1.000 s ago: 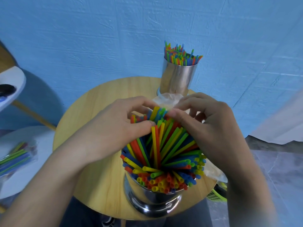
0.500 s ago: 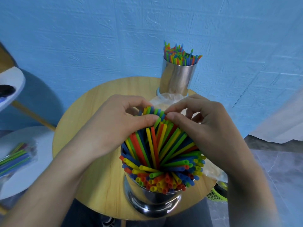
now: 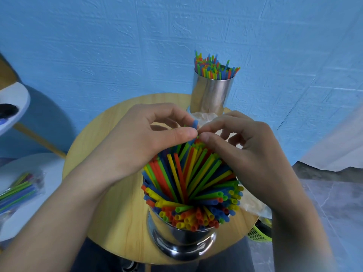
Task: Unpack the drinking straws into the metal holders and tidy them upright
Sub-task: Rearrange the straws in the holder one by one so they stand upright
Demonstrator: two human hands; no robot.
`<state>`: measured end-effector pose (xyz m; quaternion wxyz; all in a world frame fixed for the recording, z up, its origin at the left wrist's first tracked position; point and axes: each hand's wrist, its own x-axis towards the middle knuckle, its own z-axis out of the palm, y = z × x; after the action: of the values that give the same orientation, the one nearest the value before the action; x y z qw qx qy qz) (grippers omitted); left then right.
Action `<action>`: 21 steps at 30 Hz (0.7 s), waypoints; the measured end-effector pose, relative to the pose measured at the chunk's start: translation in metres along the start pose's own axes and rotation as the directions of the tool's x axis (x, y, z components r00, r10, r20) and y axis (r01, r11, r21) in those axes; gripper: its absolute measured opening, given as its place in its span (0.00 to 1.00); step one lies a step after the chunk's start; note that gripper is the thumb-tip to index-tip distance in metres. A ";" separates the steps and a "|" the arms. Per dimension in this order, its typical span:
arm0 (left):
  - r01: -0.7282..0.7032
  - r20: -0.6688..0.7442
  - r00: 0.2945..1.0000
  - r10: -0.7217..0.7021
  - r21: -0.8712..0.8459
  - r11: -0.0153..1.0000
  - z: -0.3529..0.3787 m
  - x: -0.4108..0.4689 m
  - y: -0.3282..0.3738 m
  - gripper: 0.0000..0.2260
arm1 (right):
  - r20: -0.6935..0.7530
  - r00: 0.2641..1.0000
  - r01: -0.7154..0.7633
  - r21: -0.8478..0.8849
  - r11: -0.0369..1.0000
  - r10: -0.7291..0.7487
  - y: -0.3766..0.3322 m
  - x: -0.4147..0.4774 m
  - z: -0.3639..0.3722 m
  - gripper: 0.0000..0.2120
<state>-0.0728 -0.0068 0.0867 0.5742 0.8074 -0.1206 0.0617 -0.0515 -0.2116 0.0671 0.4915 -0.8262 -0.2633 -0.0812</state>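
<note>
A shiny metal holder [image 3: 180, 242] stands at the near edge of a round wooden table [image 3: 94, 154], packed with coloured straws [image 3: 188, 183] that lean away from me. My left hand [image 3: 137, 142] and my right hand [image 3: 243, 150] curl round the far ends of the straws, thumbs almost touching, squeezing the bundle together. One blue straw tip [image 3: 195, 124] sticks up between the fingers. A second metal holder [image 3: 211, 95] full of upright straws [image 3: 214, 67] stands at the table's far edge.
Crumpled clear plastic wrap [image 3: 204, 117] lies behind my hands, and more of it [image 3: 253, 207] at the table's right edge. A sealed bag of straws [image 3: 17, 191] lies on a white surface at the left. A blue wall rises behind the table.
Both hands have closed further over the straw tips and drawn them into a tighter bundle. Fewer tips show between the fingers than before.
</note>
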 end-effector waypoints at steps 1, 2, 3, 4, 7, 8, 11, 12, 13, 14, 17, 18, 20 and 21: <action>-0.005 -0.007 1.000 0.004 -0.013 1.000 0.000 0.000 0.000 0.06 | -0.004 1.000 0.001 -0.002 1.000 -0.001 0.000 0.000 0.000 0.04; -0.017 -0.019 1.000 0.017 -0.026 1.000 -0.001 0.001 0.000 0.06 | -0.005 1.000 0.000 -0.001 1.000 0.000 0.000 0.000 0.000 0.03; -0.041 -0.040 0.998 0.039 -0.047 0.998 -0.002 0.002 0.001 0.05 | -0.004 1.000 -0.001 0.003 1.000 0.001 0.000 0.000 0.000 0.04; -0.072 -0.074 0.995 0.065 -0.084 0.994 -0.004 0.003 0.001 0.04 | -0.002 1.000 -0.003 0.007 1.000 0.003 0.000 -0.001 0.000 0.04; -0.145 -0.208 0.974 0.088 -0.273 0.951 -0.012 0.007 0.003 0.04 | 0.006 1.000 -0.006 0.023 1.000 0.006 0.001 -0.001 0.001 0.05; -0.157 -0.249 0.966 0.071 -0.343 0.926 -0.014 0.008 0.004 0.05 | 0.009 1.000 -0.008 0.028 1.000 0.007 0.000 -0.002 0.001 0.05; -0.198 -0.344 0.939 0.016 -0.500 0.843 -0.019 0.010 0.005 0.06 | 0.010 1.000 -0.004 0.036 0.999 0.003 0.000 -0.003 0.001 0.03; -0.216 -0.370 0.929 0.009 -0.522 0.825 -0.019 0.010 0.005 0.06 | 0.007 1.000 -0.001 0.043 0.999 0.001 -0.002 -0.003 0.001 0.02; -0.234 -0.396 0.918 0.004 -0.534 0.812 -0.019 0.010 0.004 0.06 | 0.003 1.000 0.000 0.052 0.999 -0.001 -0.003 -0.003 0.001 0.02; -0.250 -0.420 0.907 0.000 -0.541 0.803 -0.019 0.011 0.003 0.06 | 0.001 1.000 0.002 0.059 0.998 -0.002 -0.004 -0.004 0.001 0.05; -0.280 -0.483 0.875 -0.028 -0.552 0.785 -0.018 0.011 -0.001 0.07 | 0.012 0.999 0.041 0.081 0.996 -0.042 -0.007 -0.005 0.000 0.12; -0.276 -0.495 0.867 -0.047 -0.558 0.783 -0.017 0.011 -0.002 0.07 | 0.007 0.998 0.059 0.097 0.994 -0.060 -0.008 -0.005 0.000 0.12; -0.242 -0.502 0.858 -0.105 -0.576 0.781 -0.014 0.010 -0.004 0.05 | -0.043 0.995 0.090 0.159 0.983 -0.085 -0.009 -0.006 -0.001 0.11; -0.211 -0.496 0.858 -0.137 -0.582 0.785 -0.012 0.010 -0.006 0.04 | -0.088 0.992 0.107 0.209 0.972 -0.090 -0.010 -0.006 -0.001 0.10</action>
<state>-0.0613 0.0055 0.0877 0.8155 0.5251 0.0066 0.2432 -0.0615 -0.2108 0.0731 0.5824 -0.7509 -0.2915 -0.1090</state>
